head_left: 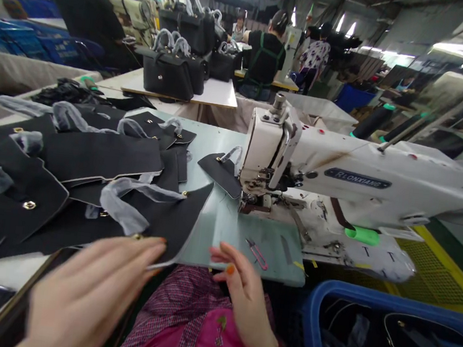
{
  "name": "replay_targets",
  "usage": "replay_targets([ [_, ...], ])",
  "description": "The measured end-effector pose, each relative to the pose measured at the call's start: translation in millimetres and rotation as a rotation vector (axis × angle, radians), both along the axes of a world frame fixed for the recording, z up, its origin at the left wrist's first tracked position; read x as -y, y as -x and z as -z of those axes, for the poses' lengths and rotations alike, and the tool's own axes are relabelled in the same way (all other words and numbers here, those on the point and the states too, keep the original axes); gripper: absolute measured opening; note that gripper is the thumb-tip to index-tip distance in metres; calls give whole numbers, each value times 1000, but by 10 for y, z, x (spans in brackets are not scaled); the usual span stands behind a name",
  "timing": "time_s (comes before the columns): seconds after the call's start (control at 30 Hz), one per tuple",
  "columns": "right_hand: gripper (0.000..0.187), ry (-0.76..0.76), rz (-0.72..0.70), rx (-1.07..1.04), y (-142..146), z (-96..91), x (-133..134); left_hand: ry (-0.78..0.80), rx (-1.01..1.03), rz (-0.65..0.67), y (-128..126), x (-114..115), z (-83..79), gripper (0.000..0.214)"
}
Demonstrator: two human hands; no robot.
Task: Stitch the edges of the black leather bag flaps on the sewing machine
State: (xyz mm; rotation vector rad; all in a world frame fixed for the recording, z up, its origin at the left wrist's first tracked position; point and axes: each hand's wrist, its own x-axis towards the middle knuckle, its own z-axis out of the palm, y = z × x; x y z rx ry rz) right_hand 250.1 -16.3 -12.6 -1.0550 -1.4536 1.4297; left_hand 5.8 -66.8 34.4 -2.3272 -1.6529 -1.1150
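Observation:
My left hand, slightly blurred, is at the near edge of a black bag panel. The panel's pale edge runs between its upper fingers and a lower digit. A handle wrapped in white film lies on that panel. Over the table's front edge, my right hand is open and holds nothing, its thumb apart from the fingers. Pink-handled thread snips lie just beyond it. Another black panel with a wrapped handle rests beside the sewing machine's needle area.
A white sewing machine stands at right on the pale green tabletop. Several black panels are piled at left. A blue basket with more panels is at lower right. Finished black handbags and people are behind.

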Motion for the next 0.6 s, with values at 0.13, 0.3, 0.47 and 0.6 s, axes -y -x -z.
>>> replay_targets([
  [0.13,49,472,-81,-267,221,414,221,93,-149,145,-600,56,729,29],
  [0.3,44,483,38,-53,71,902,313,457,343,-186,-632,575,1708,37],
  [0.47,33,346,-205,-58,-100,548,223,847,1227,-491,-718,624,1621,60],
  [0.6,30,327,-352,-193,-60,279,99,1111,1815,-333,-923,210,1164,60],
])
